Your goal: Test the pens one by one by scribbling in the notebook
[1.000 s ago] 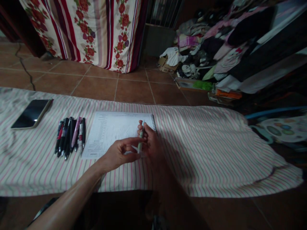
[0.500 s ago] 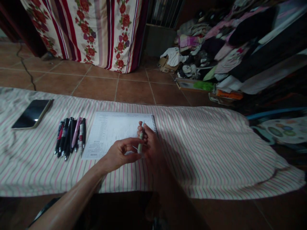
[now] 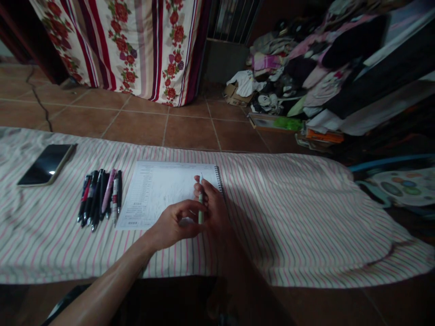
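A pale green pen (image 3: 200, 213) is held over the right part of an open spiral notebook (image 3: 166, 181), its thin tip pointing away from me. My right hand (image 3: 217, 206) is closed around the pen's upper part, thumb along it. From the left, my left hand (image 3: 175, 222) reaches in with curled fingers, index finger and thumb at the pen's lower end. Faint print and marks show on the notebook's white page. Both hands hide its lower right corner.
Several pens (image 3: 98, 197) lie side by side left of the notebook. Farther left is a dark-screened phone (image 3: 45, 165). A striped cloth (image 3: 288, 217) covers the low surface. Beyond are a tiled floor (image 3: 136, 120), a floral curtain (image 3: 142, 50) and piled clothes (image 3: 288, 68).
The pen stands slightly more upright in my hands, and its thin tip shows more clearly. The whole view has shifted a little, with the cloth lower in the picture.
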The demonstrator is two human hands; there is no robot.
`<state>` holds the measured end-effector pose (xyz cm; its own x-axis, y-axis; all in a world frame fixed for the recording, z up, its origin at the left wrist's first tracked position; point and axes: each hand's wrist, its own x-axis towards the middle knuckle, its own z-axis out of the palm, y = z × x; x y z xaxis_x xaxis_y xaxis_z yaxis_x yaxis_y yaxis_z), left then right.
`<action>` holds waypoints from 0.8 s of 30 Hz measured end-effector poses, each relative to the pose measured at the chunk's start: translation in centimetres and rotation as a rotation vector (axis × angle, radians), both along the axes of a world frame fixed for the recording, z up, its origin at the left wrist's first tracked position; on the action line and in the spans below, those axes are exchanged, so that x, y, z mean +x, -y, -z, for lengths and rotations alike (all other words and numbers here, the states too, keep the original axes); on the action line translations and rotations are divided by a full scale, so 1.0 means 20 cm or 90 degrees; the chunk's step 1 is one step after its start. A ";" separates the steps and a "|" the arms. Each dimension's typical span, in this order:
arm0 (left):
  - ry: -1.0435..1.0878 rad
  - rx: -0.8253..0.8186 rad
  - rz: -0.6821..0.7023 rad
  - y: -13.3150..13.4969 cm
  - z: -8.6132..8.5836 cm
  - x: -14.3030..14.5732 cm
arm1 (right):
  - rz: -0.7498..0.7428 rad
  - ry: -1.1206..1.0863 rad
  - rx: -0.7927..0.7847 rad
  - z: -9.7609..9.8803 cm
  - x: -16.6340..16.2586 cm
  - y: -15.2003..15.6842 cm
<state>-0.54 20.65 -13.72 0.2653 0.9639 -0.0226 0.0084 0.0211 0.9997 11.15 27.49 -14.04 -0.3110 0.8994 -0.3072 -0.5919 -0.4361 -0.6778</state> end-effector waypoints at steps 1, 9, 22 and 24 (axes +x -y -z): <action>-0.004 -0.005 0.005 0.00 0.00 0.00 | -0.001 -0.005 -0.006 -0.01 0.00 0.00; -0.051 0.010 0.022 0.02 -0.04 0.00 | -0.013 -0.036 -0.030 -0.04 0.00 0.01; -0.091 -0.047 0.061 0.04 -0.03 -0.01 | 0.017 -0.049 -0.031 -0.03 0.03 -0.01; -0.093 -0.042 0.062 0.04 -0.02 -0.02 | 0.015 -0.056 -0.041 -0.02 0.03 -0.02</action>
